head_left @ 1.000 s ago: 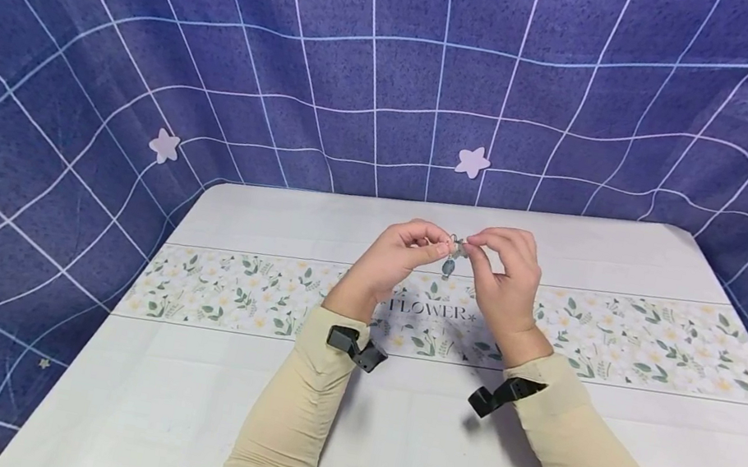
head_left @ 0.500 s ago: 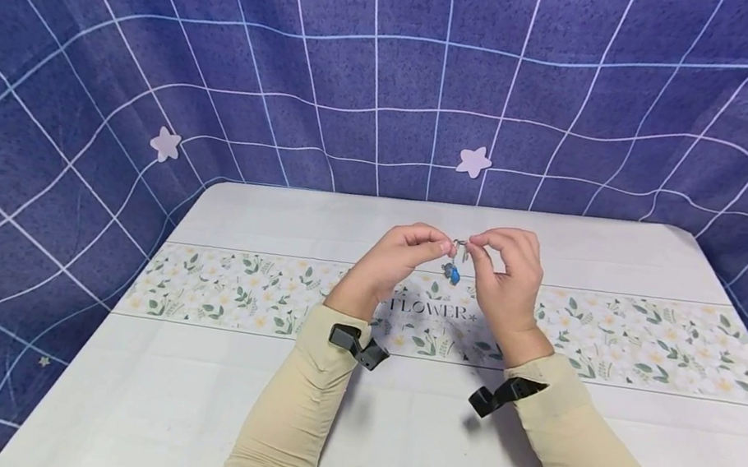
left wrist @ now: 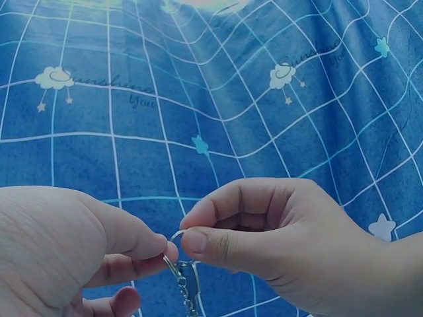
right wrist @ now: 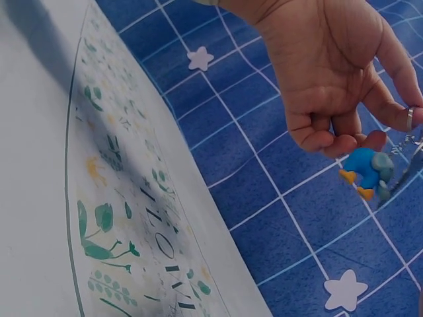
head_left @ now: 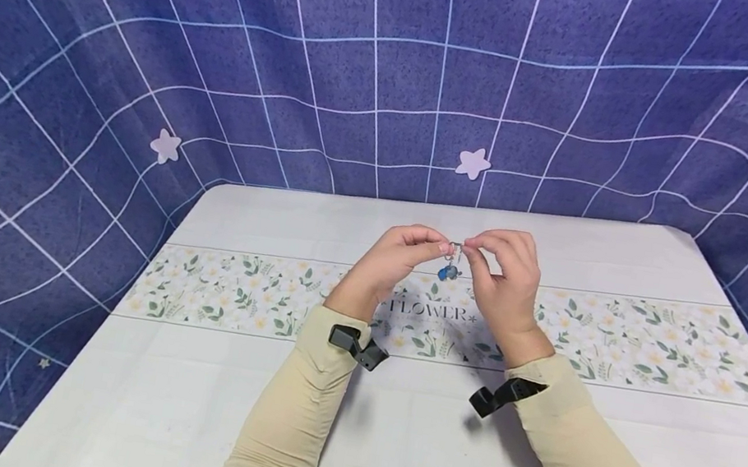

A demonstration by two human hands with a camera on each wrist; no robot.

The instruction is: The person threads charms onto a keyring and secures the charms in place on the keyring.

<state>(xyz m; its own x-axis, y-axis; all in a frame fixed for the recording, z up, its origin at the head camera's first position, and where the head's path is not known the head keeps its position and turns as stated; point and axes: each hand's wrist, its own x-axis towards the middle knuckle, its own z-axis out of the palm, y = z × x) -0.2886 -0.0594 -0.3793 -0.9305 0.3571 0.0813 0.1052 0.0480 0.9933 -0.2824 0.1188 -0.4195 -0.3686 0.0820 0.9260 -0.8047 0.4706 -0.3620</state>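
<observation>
Above the table both hands hold a keychain between them. A metal key ring shows between their fingertips, and a small chain hangs down from it. From the chain dangles a small blue-and-grey figure with orange feet, seen below the fingertips in the head view too. My left hand pinches one side of the ring with thumb and forefinger. Opposite it, my right hand pinches the other side. A flat metal piece, perhaps a key, hangs beside the chain; its exact attachment is hard to make out.
A white tablecloth with a floral band lettered "FLOWER" lies under the hands. Behind and beside the table hangs a blue gridded curtain with star shapes. Each forearm wears a black wrist camera mount.
The dangling figure has swung and turned, showing grey, then mostly blue, then blue and grey. Fingers have shifted slightly at the ring; both arms stay nearly in place.
</observation>
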